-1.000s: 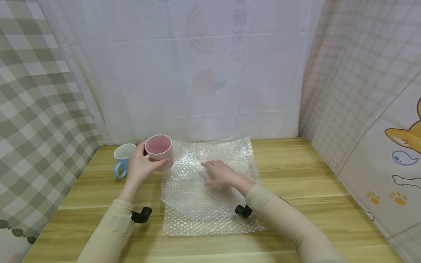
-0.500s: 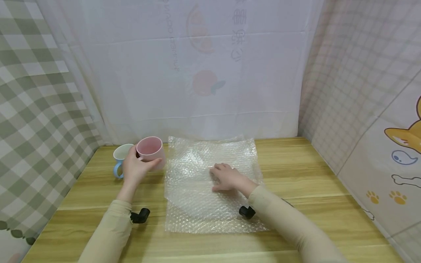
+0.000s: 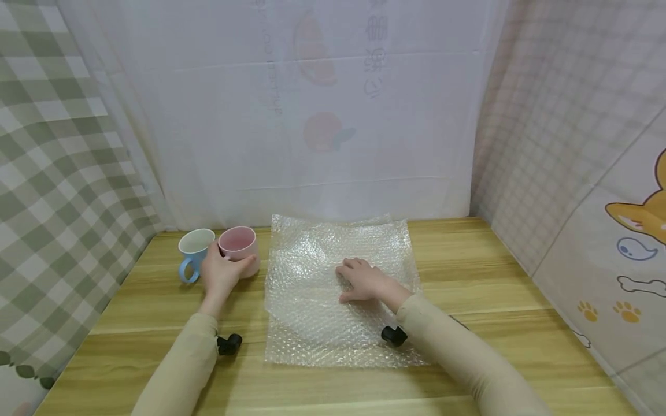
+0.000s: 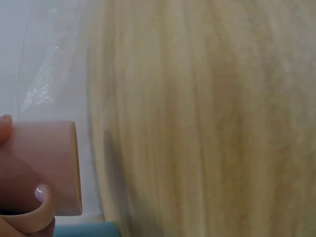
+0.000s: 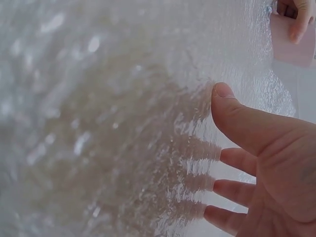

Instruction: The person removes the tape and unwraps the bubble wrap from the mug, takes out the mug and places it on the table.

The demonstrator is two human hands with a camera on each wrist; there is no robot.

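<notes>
Head view: the left hand (image 3: 221, 271) grips a pink mug (image 3: 238, 249) standing beside a blue mug (image 3: 195, 252) near the tabletop's (image 3: 494, 277) far left corner; the right hand (image 3: 364, 280) lies flat, fingers straight, on bubble wrap (image 3: 312, 323) mid-tabletop.
Left wrist view: fingers (image 4: 42, 197) curl round the pink mug (image 4: 47, 158).
Right wrist view: spread fingers (image 5: 237, 160) press the bubble wrap (image 5: 98, 123).

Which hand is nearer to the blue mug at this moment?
Left. The left hand grips the pink mug, which stands right beside the blue mug. The right hand rests flat on the bubble wrap, farther off to the right.
</notes>
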